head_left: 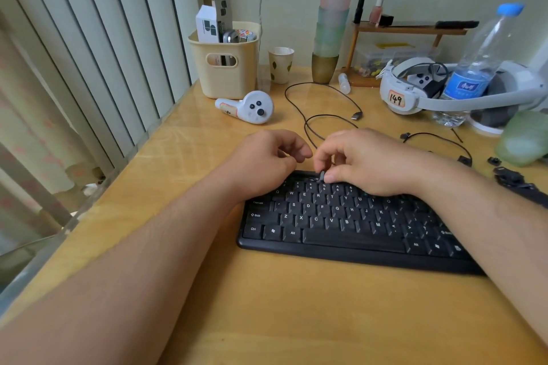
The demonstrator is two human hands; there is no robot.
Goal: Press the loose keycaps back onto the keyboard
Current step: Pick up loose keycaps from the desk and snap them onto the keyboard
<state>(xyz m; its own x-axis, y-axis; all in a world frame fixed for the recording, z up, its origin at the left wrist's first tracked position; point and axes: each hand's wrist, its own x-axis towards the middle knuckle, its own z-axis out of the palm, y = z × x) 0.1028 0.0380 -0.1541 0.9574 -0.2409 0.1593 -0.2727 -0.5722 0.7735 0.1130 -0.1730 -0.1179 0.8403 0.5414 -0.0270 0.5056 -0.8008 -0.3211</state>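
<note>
Head view: one frame, both hands over the far edge of the keyboard (350,222); all places below are given relative to that keyboard.
Right hand (370,163): fingers curled, thumb and forefinger pinching a small grey keycap (321,175); hand rests across the keyboard's upper rows, right of centre.
Keycap in hand: held at the keyboard's top row, above the number keys, touching or just above the board; whether it sits over an open socket is hidden by the fingertips.
Left hand (267,160): fingers loosely curled, nothing seen in it; heel lies on the keyboard's upper left corner, fingertips just beside the right hand's.
Governing relation: the held keycap is directly beneath the right fingertips, so the coming move is judged a straight downward press; the right hand is nearer, the left is placed to steady.
Keyboard axis: long axis runs left to right across the desk (267,305), tilted slightly down to the right in view.
Remaining loose keycaps (510,176): dark pieces on the desk beyond the keyboard's far right end, well apart from the left hand, nearer the right.
Cable (323,104): loops behind the keyboard's far edge.
Risk, judged: a tilted cap may jam if pressed off square.
</note>
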